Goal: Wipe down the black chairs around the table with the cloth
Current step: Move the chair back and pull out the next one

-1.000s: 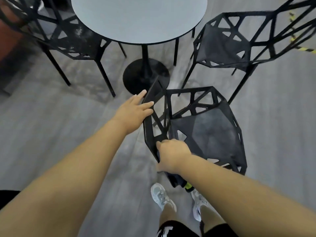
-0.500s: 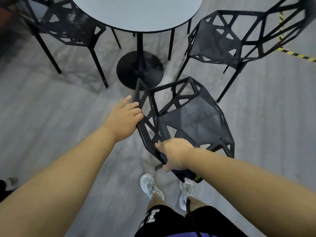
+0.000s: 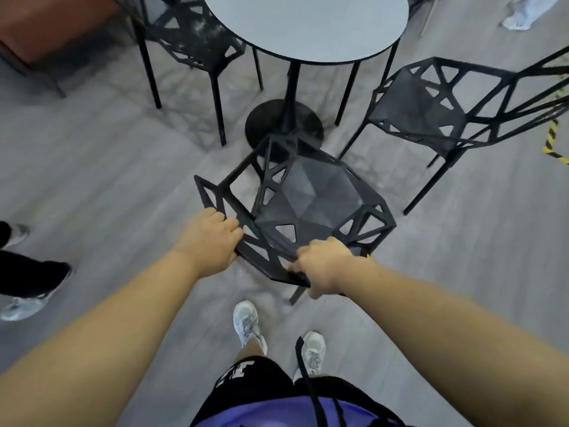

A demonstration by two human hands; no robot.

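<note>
The nearest black lattice chair (image 3: pixel 308 198) stands in front of me with its seat facing the round table (image 3: pixel 304 23). My left hand (image 3: pixel 212 238) grips the left part of its backrest frame, fingers curled over the bar. My right hand (image 3: pixel 323 266) grips the backrest's near edge, and a dark strip shows under its fingers. I cannot tell if that strip is the cloth. A small yellow tag (image 3: pixel 368 256) peeks out beside the right wrist. Two more black chairs stand by the table, one at the back left (image 3: pixel 191 35) and one at the right (image 3: pixel 431 109).
The table's black round base (image 3: pixel 277 124) lies just beyond the near chair. Another person's legs and shoes (image 3: pixel 27 272) are at the left edge, and someone's foot (image 3: pixel 517 16) at the top right. Yellow-black tape (image 3: pixel 554 146) marks the floor at right. Brown furniture (image 3: pixel 46 23) fills the top left.
My left hand went from resting flat on the backrest to gripping it. The near chair has swung round so its back faces me, and my right hand kept its hold.
</note>
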